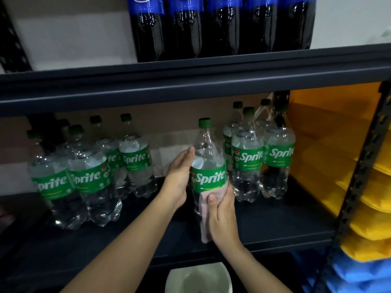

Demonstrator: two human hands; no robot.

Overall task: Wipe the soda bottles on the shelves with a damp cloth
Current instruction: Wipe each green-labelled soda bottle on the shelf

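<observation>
A clear Sprite bottle (208, 166) with a green cap and green label stands near the middle of the dark shelf (264, 225). My left hand (179, 178) lies against its left side, fingers straight and pointing up. My right hand (222, 214) grips a pale pink cloth (204, 210) and presses it onto the bottle's lower front, below the label. Several more Sprite bottles stand in a group at the left (88, 182) and another group at the right (249, 161).
Dark cola bottles (211, 28) with blue labels fill the shelf above. Yellow bins (364, 187) and blue bins (364, 275) are stacked at the right past a slotted shelf post (359, 172). A white bowl (197, 279) sits below the shelf edge.
</observation>
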